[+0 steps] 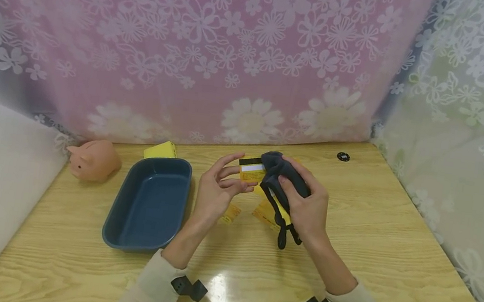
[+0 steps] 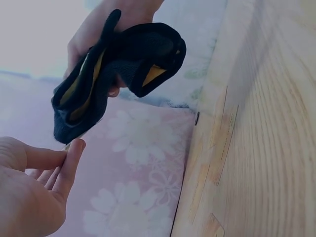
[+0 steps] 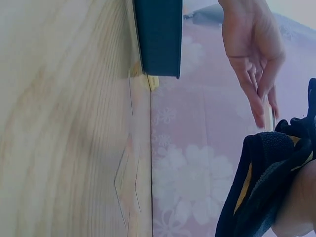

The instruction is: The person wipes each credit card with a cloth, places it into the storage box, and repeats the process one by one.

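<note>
My left hand (image 1: 214,193) pinches a yellow card (image 1: 250,174) with a black stripe and a white strip, holding it between thumb and fingers. The card's right end meets a dark fabric pouch (image 1: 282,170); whether that end is inside the pouch or behind it I cannot tell. Around the pouch, my right hand (image 1: 311,208) is curled, above the table. Yellow shows within the pouch's folds, and a black loop hangs from its lower end. In the left wrist view, the pouch (image 2: 143,49) has several layered openings, and the card is mostly hidden behind fingertips.
Orange-yellow cards (image 1: 267,212) lie on the wooden table (image 1: 391,272) beneath my hands. A deep blue tub (image 1: 109,223) stands left, with a yellow object (image 1: 160,150) behind it and a pink piggy bank (image 1: 94,161) beside it. A black round chip (image 1: 343,157) lies back right.
</note>
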The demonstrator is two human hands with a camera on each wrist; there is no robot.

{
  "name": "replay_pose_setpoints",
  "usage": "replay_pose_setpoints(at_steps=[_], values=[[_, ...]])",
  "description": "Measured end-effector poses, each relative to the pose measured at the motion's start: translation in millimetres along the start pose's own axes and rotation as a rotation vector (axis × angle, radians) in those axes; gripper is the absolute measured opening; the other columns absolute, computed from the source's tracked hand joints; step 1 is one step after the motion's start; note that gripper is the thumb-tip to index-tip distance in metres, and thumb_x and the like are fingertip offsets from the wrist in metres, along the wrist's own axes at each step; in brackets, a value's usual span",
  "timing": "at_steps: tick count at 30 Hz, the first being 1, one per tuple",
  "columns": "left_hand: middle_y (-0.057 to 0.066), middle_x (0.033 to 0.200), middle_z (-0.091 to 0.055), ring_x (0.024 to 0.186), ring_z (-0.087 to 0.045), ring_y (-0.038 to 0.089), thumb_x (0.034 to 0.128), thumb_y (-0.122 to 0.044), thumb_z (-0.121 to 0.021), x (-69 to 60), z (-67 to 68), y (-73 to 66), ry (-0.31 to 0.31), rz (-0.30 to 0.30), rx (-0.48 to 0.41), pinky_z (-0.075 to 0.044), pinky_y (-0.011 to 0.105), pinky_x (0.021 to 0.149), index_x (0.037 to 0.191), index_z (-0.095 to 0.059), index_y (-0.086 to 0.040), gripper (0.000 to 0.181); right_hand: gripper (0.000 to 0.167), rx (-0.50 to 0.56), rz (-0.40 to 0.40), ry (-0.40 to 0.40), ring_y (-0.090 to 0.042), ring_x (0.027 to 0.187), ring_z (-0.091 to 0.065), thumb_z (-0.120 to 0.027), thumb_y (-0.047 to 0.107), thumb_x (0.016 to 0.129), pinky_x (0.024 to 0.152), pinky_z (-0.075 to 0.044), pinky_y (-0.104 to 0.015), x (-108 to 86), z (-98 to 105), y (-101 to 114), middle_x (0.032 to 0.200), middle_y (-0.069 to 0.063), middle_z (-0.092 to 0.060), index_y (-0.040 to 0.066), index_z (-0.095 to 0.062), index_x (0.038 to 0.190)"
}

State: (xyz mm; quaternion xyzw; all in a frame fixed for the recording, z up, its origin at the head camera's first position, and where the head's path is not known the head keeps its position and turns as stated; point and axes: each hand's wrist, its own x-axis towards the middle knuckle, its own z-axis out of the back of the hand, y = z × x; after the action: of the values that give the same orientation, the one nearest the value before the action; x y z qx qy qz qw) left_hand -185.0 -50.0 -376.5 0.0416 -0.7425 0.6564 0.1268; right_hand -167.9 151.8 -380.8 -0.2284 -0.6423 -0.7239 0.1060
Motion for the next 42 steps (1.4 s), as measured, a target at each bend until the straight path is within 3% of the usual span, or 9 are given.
replay_pose_setpoints(at_steps=[3,9,17,23,32,36,39,42], values=[[0.02,0.117,-0.064,0.091,-0.074,0.042,0.0901,0.019,-0.067,0.7,1.3,-0.3,0.002,0.002,-0.035,-0.064,0.043,0.085,0.142,-0.064,-0.02,0.065,0.04,-0.018,-0.01,-0.028,-0.027,0.117,-0.07,-0.073,0.012,0.099,0.088,-0.059,-0.021,5.5,6.1,-4.2,0.138,-0.004,-0.067,0.02,-0.07,0.138],[0.02,0.118,-0.063,0.09,-0.076,0.037,0.0904,0.019,-0.067,3.1,3.6,0.3,-0.007,0.01,-0.065,-0.063,0.043,0.087,0.142,-0.064,-0.019,0.064,0.04,-0.049,-0.109,-0.145,-0.026,0.124,-0.066,-0.074,0.017,0.099,0.091,-0.057,-0.019,20.3,26.2,-14.9,0.142,-0.002,-0.065,0.024,-0.07,0.138],[0.016,0.116,-0.063,0.09,-0.076,0.036,0.0895,0.02,-0.067,6.2,4.2,1.6,-0.024,0.036,-0.066,-0.062,0.048,0.088,0.141,-0.065,-0.019,0.065,0.039,-0.005,-0.096,-0.193,-0.024,0.125,-0.065,-0.072,0.013,0.1,0.095,-0.056,-0.021,25.0,34.8,-7.3,0.143,-0.001,-0.063,0.023,-0.071,0.138],[0.016,0.113,-0.063,0.09,-0.076,0.036,0.089,0.02,-0.067,5.8,4.8,3.7,-0.024,0.034,-0.063,-0.063,0.045,0.086,0.142,-0.064,-0.02,0.067,0.039,0.046,-0.048,-0.116,-0.018,0.12,-0.068,-0.072,0.012,0.099,0.093,-0.058,-0.022,16.6,19.1,-3.5,0.139,-0.003,-0.066,0.018,-0.071,0.137],[0.02,0.123,-0.067,0.095,-0.075,0.038,0.0901,0.016,-0.068,5.1,4.4,5.9,-0.004,0.065,0.003,-0.064,0.044,0.085,0.144,-0.062,-0.022,0.067,0.041,0.095,0.002,0.057,-0.018,0.117,-0.069,-0.071,0.007,0.099,0.09,-0.06,-0.028,-3.0,-7.2,0.8,0.139,-0.008,-0.066,0.015,-0.069,0.139],[0.015,0.121,-0.072,0.095,-0.077,0.031,0.0898,0.011,-0.073,4.6,4.6,7.1,-0.007,0.075,0.049,-0.064,0.038,0.082,0.142,-0.064,-0.026,0.065,0.041,0.114,0.02,0.119,-0.021,0.119,-0.068,-0.071,0.005,0.099,0.09,-0.061,-0.03,-11.9,-16.5,2.7,0.139,-0.008,-0.066,0.014,-0.069,0.139],[0.013,0.119,-0.074,0.085,-0.077,0.021,0.0915,0.012,-0.07,3.7,4.5,8.2,0.0,0.059,0.068,-0.058,0.027,0.068,0.143,-0.064,-0.025,0.063,0.042,0.11,0.043,0.154,-0.021,0.123,-0.066,-0.071,0.003,0.099,0.093,-0.06,-0.03,-17.9,-22.3,3.2,0.138,-0.007,-0.067,0.014,-0.069,0.139],[0.013,0.12,-0.074,0.073,-0.074,0.017,0.0932,0.016,-0.062,3.0,3.7,9.1,0.019,0.039,0.065,-0.044,0.022,0.053,0.144,-0.063,-0.022,0.063,0.042,0.102,0.059,0.175,-0.021,0.124,-0.066,-0.071,0.003,0.098,0.095,-0.059,-0.03,-22.0,-26.1,2.9,0.135,-0.006,-0.068,0.015,-0.069,0.139]])
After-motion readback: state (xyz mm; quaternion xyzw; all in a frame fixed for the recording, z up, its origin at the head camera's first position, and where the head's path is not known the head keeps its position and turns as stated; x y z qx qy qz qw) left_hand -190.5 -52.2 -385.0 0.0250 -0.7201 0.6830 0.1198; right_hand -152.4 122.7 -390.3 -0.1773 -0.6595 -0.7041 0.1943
